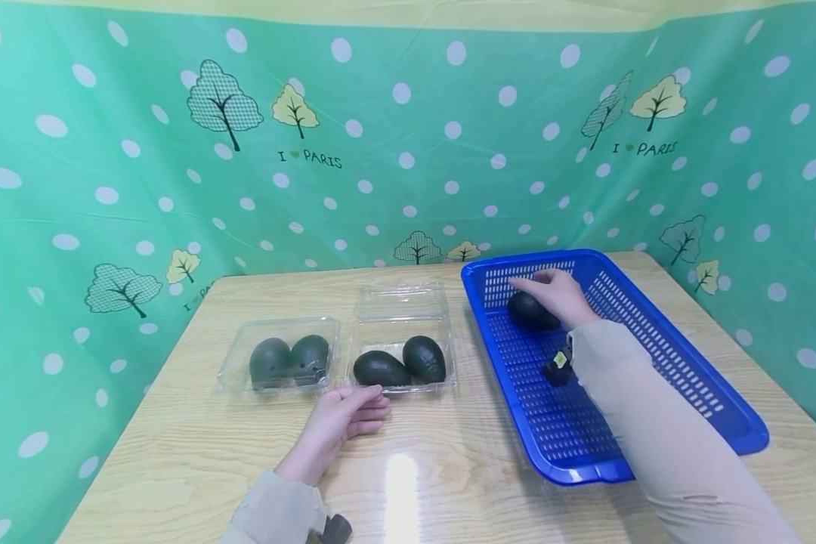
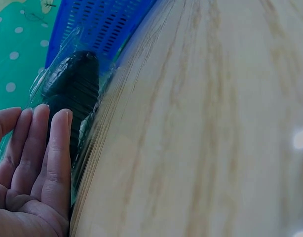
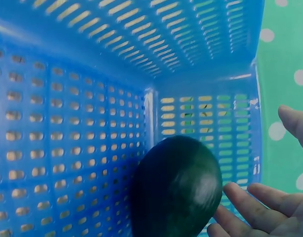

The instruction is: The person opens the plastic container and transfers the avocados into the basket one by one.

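A single dark green avocado (image 1: 532, 313) lies near the far end of the blue plastic basket (image 1: 510, 393). My right hand (image 1: 563, 295) is over it, thumb and fingers apart; in the right wrist view the fingertips (image 3: 233, 190) are beside the avocado's skin, with no grip around it. My left hand (image 1: 340, 429) is at the front edge of an open clear plastic clamshell box (image 1: 370, 329), its fingers loosely extended. Two avocados lie in that box, one on its side (image 1: 381, 369) and one more upright (image 1: 425, 360). Whether the left fingertips touch the box cannot be told.
To the left stands another clear box (image 1: 234, 370), its lid over two avocados (image 1: 270, 363). Behind the wooden table (image 1: 197, 453) hangs a green dotted curtain (image 1: 408, 189). The basket's raised walls surround the right hand.
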`<state>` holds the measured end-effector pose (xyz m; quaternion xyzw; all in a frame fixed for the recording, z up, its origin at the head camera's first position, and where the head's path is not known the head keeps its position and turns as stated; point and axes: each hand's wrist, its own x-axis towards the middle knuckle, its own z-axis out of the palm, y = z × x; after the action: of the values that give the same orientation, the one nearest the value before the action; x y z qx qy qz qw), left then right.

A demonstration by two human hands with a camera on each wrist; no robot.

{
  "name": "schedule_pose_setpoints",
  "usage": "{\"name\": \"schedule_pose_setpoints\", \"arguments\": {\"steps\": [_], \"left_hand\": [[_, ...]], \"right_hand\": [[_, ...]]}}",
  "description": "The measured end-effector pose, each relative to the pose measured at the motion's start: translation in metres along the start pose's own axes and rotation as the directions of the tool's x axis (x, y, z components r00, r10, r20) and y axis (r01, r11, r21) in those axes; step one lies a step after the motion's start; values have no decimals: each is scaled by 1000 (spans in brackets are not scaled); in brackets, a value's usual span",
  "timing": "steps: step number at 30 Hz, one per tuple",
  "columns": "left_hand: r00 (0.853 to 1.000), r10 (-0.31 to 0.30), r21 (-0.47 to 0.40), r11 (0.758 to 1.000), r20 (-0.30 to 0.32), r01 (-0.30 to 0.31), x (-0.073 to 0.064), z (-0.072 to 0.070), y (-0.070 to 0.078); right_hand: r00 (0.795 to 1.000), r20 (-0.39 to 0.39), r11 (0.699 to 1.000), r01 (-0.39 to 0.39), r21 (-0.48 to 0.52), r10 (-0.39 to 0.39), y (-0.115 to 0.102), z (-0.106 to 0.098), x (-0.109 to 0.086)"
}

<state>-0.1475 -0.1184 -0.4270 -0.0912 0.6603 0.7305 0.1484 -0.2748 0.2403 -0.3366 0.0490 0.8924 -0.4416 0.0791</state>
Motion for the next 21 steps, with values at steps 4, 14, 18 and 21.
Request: {"name": "schedule_pose_setpoints", "arguments": {"steps": [4, 14, 18, 21], "left_hand": [[1000, -1, 4, 1000, -1, 1, 0, 0, 0], [1000, -4, 15, 1000, 10, 4, -2, -1, 2], [1000, -5, 19, 1000, 14, 5, -3, -1, 2], [1000, -3, 23, 1000, 20, 3, -3, -1, 3]], "right_hand": [[1000, -5, 1000, 9, 12, -9, -6, 1, -2], [998, -25, 997, 59, 55, -57, -22, 7, -8], [997, -28, 995, 75, 59, -74, -26, 10, -9], [997, -24, 995, 78, 66, -76, -29, 12, -10]]}}
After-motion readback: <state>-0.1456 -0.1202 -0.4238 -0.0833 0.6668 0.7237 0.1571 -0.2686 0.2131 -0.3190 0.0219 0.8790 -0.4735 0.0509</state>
